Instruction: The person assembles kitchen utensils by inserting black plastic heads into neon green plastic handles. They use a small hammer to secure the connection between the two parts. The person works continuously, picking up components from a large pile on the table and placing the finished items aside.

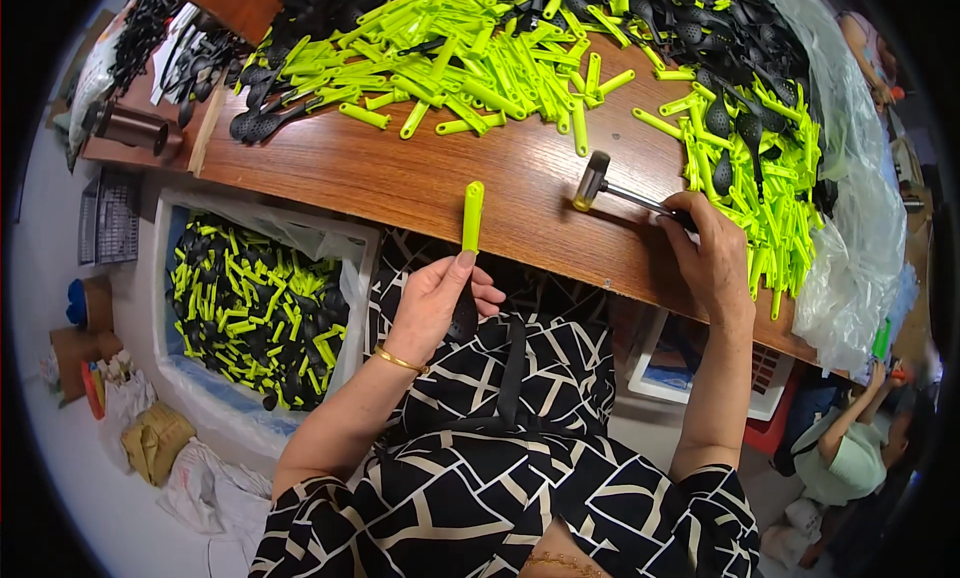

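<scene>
My left hand [432,296] is closed round a kitchen spoon near the front edge of the wooden table [340,168]. Its lime-green handle [473,218] points up and away from me; the black perforated head [463,320] hangs below my fingers, partly hidden. In my right hand [715,253] is the dark shaft of a small mallet [592,183], whose yellowish striking face rests on or just above the tabletop. Beyond both hands lies a large heap of loose green handles [480,68]. Black spoon heads [262,125] lie at its left end, and more black and green pieces mix beside my right hand.
A white-rimmed bin [163,308] full of black and green utensils stands at lower left. Clear plastic sheeting [850,278] drapes the table's right edge. Below it is a white crate [655,380]. Another person [840,458] works at the far right. A brown cylinder [135,128] is at left.
</scene>
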A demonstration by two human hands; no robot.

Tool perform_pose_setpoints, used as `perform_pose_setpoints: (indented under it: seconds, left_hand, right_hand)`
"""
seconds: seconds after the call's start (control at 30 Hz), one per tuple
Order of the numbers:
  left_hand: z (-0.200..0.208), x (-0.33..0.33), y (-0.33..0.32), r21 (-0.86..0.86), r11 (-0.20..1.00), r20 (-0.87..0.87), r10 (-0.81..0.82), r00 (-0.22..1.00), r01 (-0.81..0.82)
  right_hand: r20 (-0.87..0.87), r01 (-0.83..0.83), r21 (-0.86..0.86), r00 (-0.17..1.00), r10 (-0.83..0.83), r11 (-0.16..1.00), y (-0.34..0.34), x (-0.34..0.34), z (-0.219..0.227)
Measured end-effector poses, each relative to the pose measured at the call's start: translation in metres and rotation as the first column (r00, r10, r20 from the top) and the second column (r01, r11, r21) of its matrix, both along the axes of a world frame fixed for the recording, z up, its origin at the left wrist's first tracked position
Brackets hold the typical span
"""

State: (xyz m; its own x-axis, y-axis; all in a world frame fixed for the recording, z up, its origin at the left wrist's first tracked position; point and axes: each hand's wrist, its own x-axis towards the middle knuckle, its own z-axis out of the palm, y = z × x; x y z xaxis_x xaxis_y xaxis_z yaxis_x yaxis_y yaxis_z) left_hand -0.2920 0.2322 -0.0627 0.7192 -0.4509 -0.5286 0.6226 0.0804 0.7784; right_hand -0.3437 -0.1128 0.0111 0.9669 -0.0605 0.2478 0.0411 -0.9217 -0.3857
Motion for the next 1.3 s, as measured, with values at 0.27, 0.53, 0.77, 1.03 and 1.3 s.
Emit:
perform_pose_setpoints:
  seconds: [0.27, 0.53, 0.77, 1.03, 1.3]
  left_hand:
    - [0.023, 0.005, 0.001, -0.124, 0.992, -0.047, -0.029, 0.998, 0.023]
    - [0.022, 0.011, 0.003, -0.113, 0.992, -0.087, -0.057, 0.995, 0.047]
    - [0.024, 0.009, 0.003, -0.159, 0.987, -0.189, -0.011, 0.982, -0.019]
    - [0.014, 0.01, 0.013, -0.488, 0.85, -0.47, -0.064, 0.881, -0.198]
    - [0.013, 0.006, 0.003, 0.006, 1.0, 0.028, 0.008, 1.0, -0.009]
  right_hand:
    - [0.201, -0.355, -0.023, 0.914, 0.352, 0.935, 0.067, 0.026, 0.018]
    - [0.151, -0.444, -0.208, 0.866, 0.477, 0.872, 0.075, 0.038, 0.01]
    - [0.16, -0.422, -0.219, 0.874, 0.459, 0.88, 0.077, 0.038, 0.017]
    - [-0.04, -0.338, 0.122, 0.938, 0.345, 0.933, 0.055, 0.034, -0.007]
    - [0.298, -0.407, 0.123, 0.885, 0.357, 0.905, 0.064, 0.032, 0.009]
